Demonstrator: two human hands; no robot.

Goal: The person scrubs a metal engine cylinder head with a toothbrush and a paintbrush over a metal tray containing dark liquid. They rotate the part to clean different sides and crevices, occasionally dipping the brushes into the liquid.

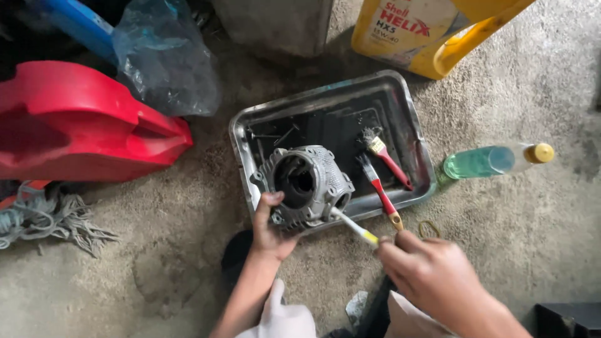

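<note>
left hand [270,226]: fingers curled on lower rim of grey engine part [307,184], centre frame, sitting in metal tray [410,119]
right hand [432,272]: lower right, fingers closed round white-handled brush [354,226], tip at part's lower side
nearby: two red-handled brushes [383,178] in tray, green bottle [485,161] right
tip: likely best to brace the part firmly and use short strokes

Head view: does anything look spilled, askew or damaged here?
Nothing looks broken. The metal tray holds dark, dirty liquid, with two red-handled brushes leaning over its rim. A clear bottle of green liquid lies on its side on the floor. The left hand tilts the grey engine part; the right hand holds a toothbrush.
</note>
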